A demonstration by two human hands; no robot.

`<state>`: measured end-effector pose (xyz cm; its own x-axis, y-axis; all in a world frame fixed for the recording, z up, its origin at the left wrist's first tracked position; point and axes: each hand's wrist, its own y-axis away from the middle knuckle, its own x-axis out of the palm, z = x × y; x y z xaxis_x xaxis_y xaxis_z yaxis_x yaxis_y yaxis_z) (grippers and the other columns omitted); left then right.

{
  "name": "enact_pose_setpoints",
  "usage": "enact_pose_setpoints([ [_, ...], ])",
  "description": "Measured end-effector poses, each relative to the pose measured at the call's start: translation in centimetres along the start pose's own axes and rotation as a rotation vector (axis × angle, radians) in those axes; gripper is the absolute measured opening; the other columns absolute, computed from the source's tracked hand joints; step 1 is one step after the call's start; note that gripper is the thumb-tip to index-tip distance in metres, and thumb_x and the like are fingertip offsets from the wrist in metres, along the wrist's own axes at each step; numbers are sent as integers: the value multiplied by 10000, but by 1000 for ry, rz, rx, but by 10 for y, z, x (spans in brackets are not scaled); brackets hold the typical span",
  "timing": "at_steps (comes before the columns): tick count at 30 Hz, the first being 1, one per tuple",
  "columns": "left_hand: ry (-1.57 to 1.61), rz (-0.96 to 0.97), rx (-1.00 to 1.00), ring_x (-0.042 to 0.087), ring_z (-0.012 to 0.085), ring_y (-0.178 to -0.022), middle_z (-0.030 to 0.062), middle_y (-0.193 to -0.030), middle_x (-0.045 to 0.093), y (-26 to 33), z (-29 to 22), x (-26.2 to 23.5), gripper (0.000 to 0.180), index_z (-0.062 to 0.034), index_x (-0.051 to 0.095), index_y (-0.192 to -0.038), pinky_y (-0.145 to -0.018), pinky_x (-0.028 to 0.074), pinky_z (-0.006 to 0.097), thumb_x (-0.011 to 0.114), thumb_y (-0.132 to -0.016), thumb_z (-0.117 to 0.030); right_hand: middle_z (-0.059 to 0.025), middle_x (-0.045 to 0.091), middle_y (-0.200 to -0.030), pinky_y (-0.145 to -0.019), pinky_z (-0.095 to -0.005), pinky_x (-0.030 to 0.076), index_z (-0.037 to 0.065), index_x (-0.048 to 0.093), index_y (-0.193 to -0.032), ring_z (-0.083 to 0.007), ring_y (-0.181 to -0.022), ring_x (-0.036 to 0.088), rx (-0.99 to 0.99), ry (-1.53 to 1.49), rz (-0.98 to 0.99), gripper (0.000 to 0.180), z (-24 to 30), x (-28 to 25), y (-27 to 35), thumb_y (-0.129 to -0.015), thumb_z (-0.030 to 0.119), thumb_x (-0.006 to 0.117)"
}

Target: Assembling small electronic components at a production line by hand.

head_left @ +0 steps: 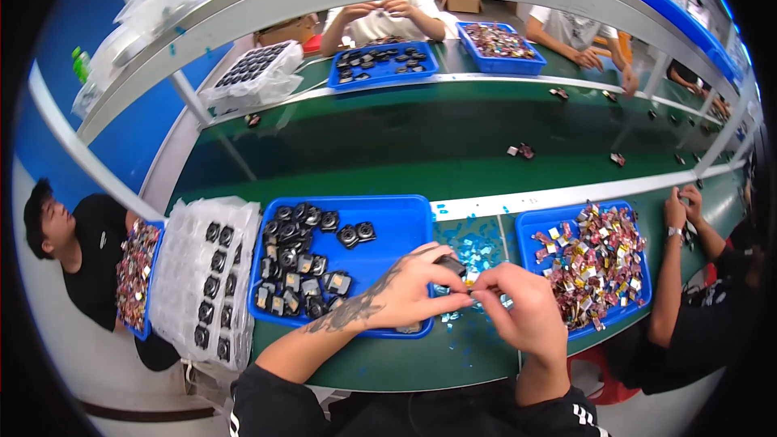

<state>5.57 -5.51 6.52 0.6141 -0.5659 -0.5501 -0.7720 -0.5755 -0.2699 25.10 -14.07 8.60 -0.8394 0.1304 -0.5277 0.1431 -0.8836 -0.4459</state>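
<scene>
two hands meet just right of the near blue tray [405, 218], over the green worktop [421, 356]. the left hand [413, 291] is curled around a small black part [449, 261], fingers closed on it. the right hand [522, 307] has its fingertips pinched together right at that part, on something too small to make out, so can't tell what it's got.

inside the tray, black round parts [295, 263] are piled at its left half, a couple more nearer its middle. just left of the tray sits a clear plastic stack [206, 275] with more black parts in its pockets. right of the tray there's a patch of blue scraps [469, 243] on the worktop, and past that a second blue tray [534, 231] heaped with shiny red and gold bits [595, 263].

beyond the tray runs a green belt [421, 154] with a few small pieces on it. a person in black [89, 255] sits well left of the tray, another person's arm [668, 275] rests right of the second tray, and more people work on the far side of the belt.
</scene>
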Motion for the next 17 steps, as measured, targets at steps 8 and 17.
enact_pose_setpoints([
  [8,176,-212,-210,611,242,-923,102,-891,662,17,-1,-5,138,-51,748,-869,-836,480,357,793,-745,-91,-65,670,-838,-637,-250,526,-18,620,-966,-103,-727,651,254,-638,31,97,-17,28,-9,-906,52,651],
  [17,139,-244,-138,521,385,-1166,238,-1142,603,40,4,-8,256,-82,733,-796,-1003,393,452,778,-741,-329,-20,516,-772,-637,-186,367,31,540,-855,-96,-719,509,228,-417,128,97,-27,45,-13,-923,-9,482],
])
